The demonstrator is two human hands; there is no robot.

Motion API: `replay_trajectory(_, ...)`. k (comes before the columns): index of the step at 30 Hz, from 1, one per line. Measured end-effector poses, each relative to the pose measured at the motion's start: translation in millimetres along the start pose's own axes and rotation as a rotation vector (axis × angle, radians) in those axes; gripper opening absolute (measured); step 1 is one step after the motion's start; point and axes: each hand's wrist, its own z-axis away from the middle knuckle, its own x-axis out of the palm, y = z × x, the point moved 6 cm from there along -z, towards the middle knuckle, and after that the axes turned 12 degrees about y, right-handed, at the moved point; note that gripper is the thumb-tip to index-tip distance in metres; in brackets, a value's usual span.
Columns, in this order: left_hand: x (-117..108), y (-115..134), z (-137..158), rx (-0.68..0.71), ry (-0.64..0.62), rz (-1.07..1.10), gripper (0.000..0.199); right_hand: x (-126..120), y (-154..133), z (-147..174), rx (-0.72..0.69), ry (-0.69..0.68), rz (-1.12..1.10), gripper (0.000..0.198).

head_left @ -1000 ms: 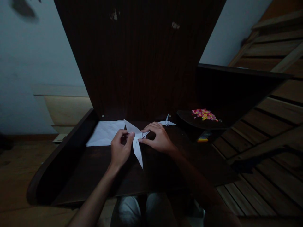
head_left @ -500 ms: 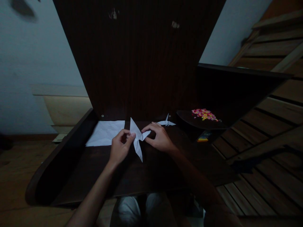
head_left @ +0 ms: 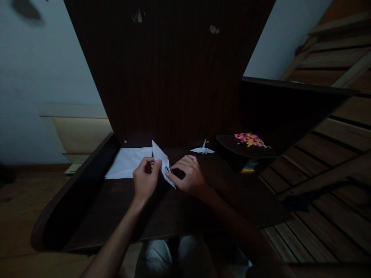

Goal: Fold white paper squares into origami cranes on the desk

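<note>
Above the dark desk, a white origami paper [head_left: 160, 152] is held between my two hands, folded into long narrow points. One point rises toward the back panel and another slants down toward me. My left hand [head_left: 145, 177] is closed, pinching the left side of the paper between thumb and fingers. From the right, my right hand [head_left: 189, 175] pinches the paper's lower right part with thumb and forefinger. Behind the right hand, a white paper crane [head_left: 204, 150] rests on the desk with its wings spread.
White sheets of paper [head_left: 127, 162] lie at the desk's back left. On a raised corner shelf [head_left: 228, 144] to the right is a pile of small pink, red and yellow pieces [head_left: 251, 139]. A raised side board [head_left: 72, 189] borders the desk [head_left: 116, 216] on the left.
The origami paper has turned and shifted slightly left, and its side flap is folded in against the body. My right hand has moved left and down with it.
</note>
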Motion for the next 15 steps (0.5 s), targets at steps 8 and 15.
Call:
replay_trajectory(8,5,6,3,0.161,-0.131,-0.079,0.016,6,22,-4,0.303,0.037,-0.208,0.011)
replay_trajectory(15,10,15,3,0.266,-0.202,-0.127,0.016,19,38,3,0.479,-0.020,-0.385,0.026)
